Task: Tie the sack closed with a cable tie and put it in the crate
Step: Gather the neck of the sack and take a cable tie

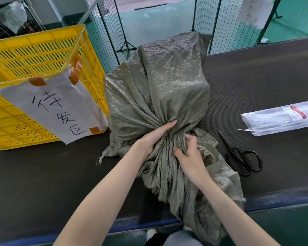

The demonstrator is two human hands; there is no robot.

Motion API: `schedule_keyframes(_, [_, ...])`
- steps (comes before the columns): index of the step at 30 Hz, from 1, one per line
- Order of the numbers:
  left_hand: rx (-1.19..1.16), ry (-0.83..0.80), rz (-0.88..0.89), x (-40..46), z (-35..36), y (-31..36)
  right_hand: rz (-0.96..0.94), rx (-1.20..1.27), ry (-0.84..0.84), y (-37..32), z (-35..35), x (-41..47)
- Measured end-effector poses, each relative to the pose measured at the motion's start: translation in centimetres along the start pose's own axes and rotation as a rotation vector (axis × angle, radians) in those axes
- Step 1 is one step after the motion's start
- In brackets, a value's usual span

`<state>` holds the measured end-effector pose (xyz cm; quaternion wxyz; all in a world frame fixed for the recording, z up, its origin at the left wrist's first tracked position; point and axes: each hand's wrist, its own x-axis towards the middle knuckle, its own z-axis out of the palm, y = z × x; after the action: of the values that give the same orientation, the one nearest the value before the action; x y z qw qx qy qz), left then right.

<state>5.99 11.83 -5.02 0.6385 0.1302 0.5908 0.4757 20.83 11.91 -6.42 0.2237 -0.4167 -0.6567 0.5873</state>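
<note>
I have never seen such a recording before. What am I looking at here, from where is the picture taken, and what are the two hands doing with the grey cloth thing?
There is no machine: a person works with bare hands. The one picture comes from a camera worn on the head, looking forward and down.

On the dark table lies a grey-green woven sack. The left hand and the right hand both squeeze its gathered neck; their fingers press into the folds. No cable tie is on it yet.

Right of the sack lie black scissors and a white plastic packet of long thin strips, probably the cable ties. To the left stands a yellow crate with a handwritten paper sign taped on.
</note>
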Motion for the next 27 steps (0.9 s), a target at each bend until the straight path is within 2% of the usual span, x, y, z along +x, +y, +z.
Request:
schedule_keyframes(6, [0.237, -0.009, -0.103, 1.1, 0.3, 1.0, -0.080, -0.189, -0.078, 0.3, 0.2, -0.5])
schedule_keyframes(8, [0.288, -0.061, -0.153, 1.4, 0.2, 1.3, -0.121, -0.242, -0.086, 0.4, 0.5, -1.0])
schedule_keyframes(11, [0.346, -0.090, -0.182, 1.4, 0.3, 1.2, -0.164, -0.229, -0.057, 0.6, 1.2, -1.7])
schedule_keyframes(18, [0.143, 0.119, -0.048, 2.3, 0.5, -0.2, -0.120, -0.020, 0.061, 0.6, 0.2, -2.4])
schedule_keyframes(27, [0.029, 0.249, 0.056, 2.3, 0.7, -1.7, -0.178, -0.113, 0.213, 1.1, -6.1, 2.9])
